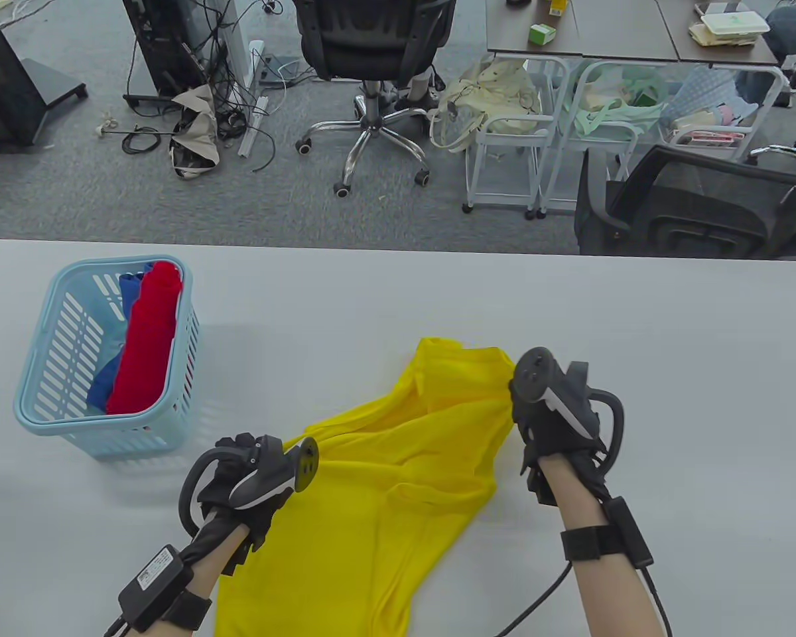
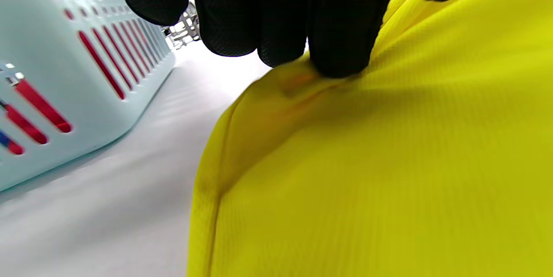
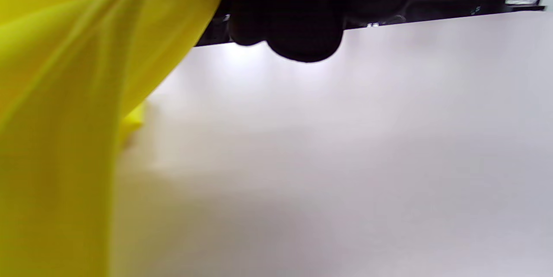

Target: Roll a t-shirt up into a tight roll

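A yellow t-shirt lies crumpled and partly spread on the white table, running from the middle down to the near edge. My left hand grips its left edge; in the left wrist view the gloved fingers curl down onto a fold of the yellow cloth. My right hand holds the shirt's far right edge, lifted a little off the table. The right wrist view has dark curled fingers at the top, with yellow cloth hanging at the left.
A light blue slotted basket stands at the table's left and holds a red roll and a blue garment. It is close to my left hand. Beyond the far edge are office chairs, carts and cables.
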### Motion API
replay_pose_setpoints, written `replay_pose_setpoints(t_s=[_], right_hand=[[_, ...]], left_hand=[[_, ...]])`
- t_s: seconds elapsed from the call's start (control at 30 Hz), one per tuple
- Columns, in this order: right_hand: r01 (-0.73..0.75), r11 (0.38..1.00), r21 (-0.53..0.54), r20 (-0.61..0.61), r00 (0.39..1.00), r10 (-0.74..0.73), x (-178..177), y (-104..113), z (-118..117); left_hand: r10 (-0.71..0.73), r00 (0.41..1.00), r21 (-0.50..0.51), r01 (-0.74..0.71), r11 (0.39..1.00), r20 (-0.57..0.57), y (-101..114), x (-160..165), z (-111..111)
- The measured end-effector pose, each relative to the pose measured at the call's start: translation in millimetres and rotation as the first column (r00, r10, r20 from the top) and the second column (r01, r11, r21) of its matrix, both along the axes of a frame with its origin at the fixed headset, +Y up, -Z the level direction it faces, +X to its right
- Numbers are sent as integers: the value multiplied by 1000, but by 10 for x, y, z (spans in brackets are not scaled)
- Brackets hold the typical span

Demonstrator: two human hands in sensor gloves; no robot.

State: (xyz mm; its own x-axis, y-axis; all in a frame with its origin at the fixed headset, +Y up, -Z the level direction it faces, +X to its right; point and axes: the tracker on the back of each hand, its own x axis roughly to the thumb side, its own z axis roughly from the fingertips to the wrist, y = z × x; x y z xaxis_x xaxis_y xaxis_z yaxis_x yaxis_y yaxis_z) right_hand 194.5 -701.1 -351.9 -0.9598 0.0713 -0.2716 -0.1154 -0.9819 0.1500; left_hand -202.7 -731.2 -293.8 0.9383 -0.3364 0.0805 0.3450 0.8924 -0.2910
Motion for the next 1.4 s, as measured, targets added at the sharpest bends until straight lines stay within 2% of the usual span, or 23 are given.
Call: replay_pose_setpoints(t_s=[0.1,0.2,0.27,0.33,0.37,0.4,0.47,0.5,0.57,0.6,0.67,0.8,0.87,0.97,1.03,1.13,1.2,1.27,1.33,1.4], right_hand=[[-179,973,-149,73,979,191,233,-323,140],[-177,926,-335,132,964,232,345,-447,228],[-185,939,-290,114,968,226,301,-400,251],[-206,949,-238,16,976,217,146,-326,251],[-206,952,-225,-46,979,201,50,-298,244],[-184,959,-216,-116,980,162,-41,-292,235],[-81,962,-261,-346,938,-15,-252,-364,168],[-52,950,-309,-364,929,-68,-303,-425,131],[-60,928,-369,-307,950,-61,-283,-551,47],[-102,901,-422,-234,972,1,-146,-664,-31],[-95,859,-503,-163,986,14,28,-714,-60],[-69,881,-467,65,992,112,350,-639,-14],[-98,864,-494,64,987,148,354,-598,13],[-92,917,-389,29,993,112,182,-525,16],[-79,931,-357,-30,997,73,-14,-473,0],[-31,942,-335,-149,989,-20,-305,-452,-87],[24,934,-356,-200,974,-102,-428,-516,-194],[19,911,-411,-181,978,-102,-459,-634,-267],[-15,867,-498,-143,988,-65,-380,-818,-307],[-39,865,-500,-113,993,-20,-232,-911,-290]], left_hand=[[55,996,-39,-58,998,-63,32,-41,18],[82,996,-41,-81,996,37,14,92,55],[139,982,-62,-132,989,128,-24,194,82],[302,916,-183,-260,948,264,-122,277,79],[384,881,-227,-328,917,278,-189,304,65],[420,873,-250,-362,898,247,-256,320,53],[362,903,-293,-290,911,230,-395,315,4],[314,921,-282,-246,927,230,-430,303,-7],[217,949,-211,-169,963,230,-422,269,-24],[156,965,-174,-120,977,211,-386,232,-38],[108,979,-145,-83,986,171,-346,177,-59],[98,985,-113,-82,990,141,-316,192,-63],[45,984,-80,-32,996,173,-318,272,-33],[93,975,-110,-72,991,202,-384,304,-18],[108,975,-115,-87,990,196,-413,282,-48],[156,975,-184,-126,975,160,-486,233,-74],[139,977,-176,-110,978,164,-482,246,-63],[90,981,-140,-67,988,169,-451,255,-56],[5,991,-78,5,997,132,-404,207,-82],[-41,997,-67,46,997,69,-389,103,-130]])
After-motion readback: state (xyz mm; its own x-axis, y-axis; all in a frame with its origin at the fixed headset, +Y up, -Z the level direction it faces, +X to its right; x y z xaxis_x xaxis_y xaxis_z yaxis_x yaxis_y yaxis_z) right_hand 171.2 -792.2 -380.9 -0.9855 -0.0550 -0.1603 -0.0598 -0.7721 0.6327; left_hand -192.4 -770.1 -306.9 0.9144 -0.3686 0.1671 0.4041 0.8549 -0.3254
